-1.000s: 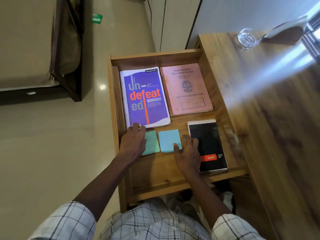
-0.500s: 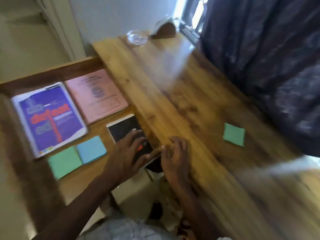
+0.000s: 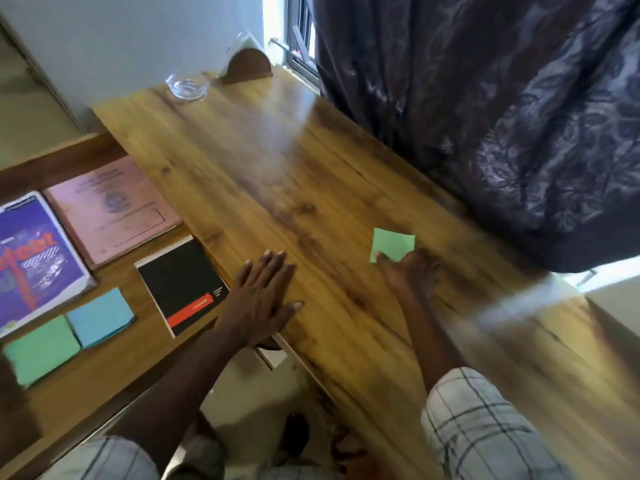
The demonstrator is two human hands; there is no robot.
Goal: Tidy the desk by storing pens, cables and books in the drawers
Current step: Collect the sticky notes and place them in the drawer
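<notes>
The open wooden drawer (image 3: 104, 372) at the left holds a purple book (image 3: 31, 258), a pink record book (image 3: 110, 209), a black notepad (image 3: 183, 285), a blue sticky pad (image 3: 100, 317) and a green sticky pad (image 3: 38, 348). A second green sticky pad (image 3: 393, 242) lies on the desk top (image 3: 263, 174). My right hand (image 3: 410, 271) reaches it, fingertips touching its near edge; blur hides whether the fingers grip it. My left hand (image 3: 259, 299) lies flat with straight fingers on the desk's near edge, beside the black notepad.
A clear glass dish (image 3: 185, 86) and a wooden stand (image 3: 246, 67) sit at the desk's far end. A dark patterned curtain (image 3: 502, 116) hangs along the right side of the desk. Below the desk edge is pale floor.
The view swung from the drawer to the desk top. My right hand moved from the drawer out to the green pad on the desk. My left hand went from the drawer onto the desk edge.
</notes>
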